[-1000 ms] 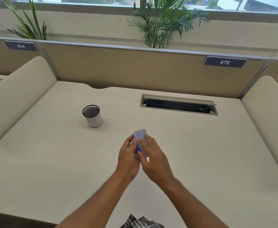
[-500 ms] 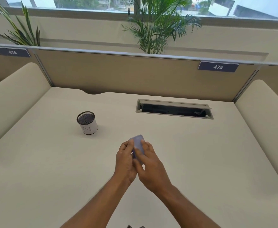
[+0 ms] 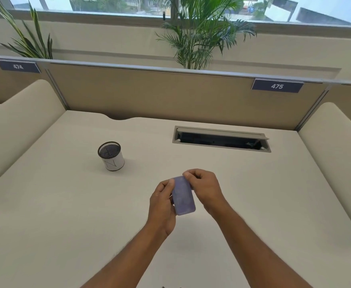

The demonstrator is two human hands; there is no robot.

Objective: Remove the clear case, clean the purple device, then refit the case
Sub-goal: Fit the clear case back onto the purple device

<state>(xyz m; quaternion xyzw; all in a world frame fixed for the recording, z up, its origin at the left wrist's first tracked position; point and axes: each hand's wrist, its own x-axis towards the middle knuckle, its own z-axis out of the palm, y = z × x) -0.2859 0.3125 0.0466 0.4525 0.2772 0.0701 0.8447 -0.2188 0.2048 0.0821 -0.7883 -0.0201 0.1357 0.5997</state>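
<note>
Beige desk [image 3: 66, 204] fills our view, with a partition at 12 o'clock and plants behind it. We hold the purple device [image 3: 183, 195] above the desk, near the middle. Our left hand [image 3: 162, 204] grips its long left edge with closed fingers, and our right hand [image 3: 203, 187] pinches the far corner at about 1 o'clock. We cannot tell if the clear case is still on it.

What can go wrong: if we are peeling the case here, the corner may release suddenly and the device can slip from the left hand onto the hard desk. Too much bending at one corner may also crack a thin case. A grip only on the edges is not very safe.

Around us, a mesh cup [image 3: 110, 155] stands at 10 o'clock, well apart, and an open cable slot [image 3: 222, 140] lies at 1 o'clock. Nothing stands in the way of the hands.
</note>
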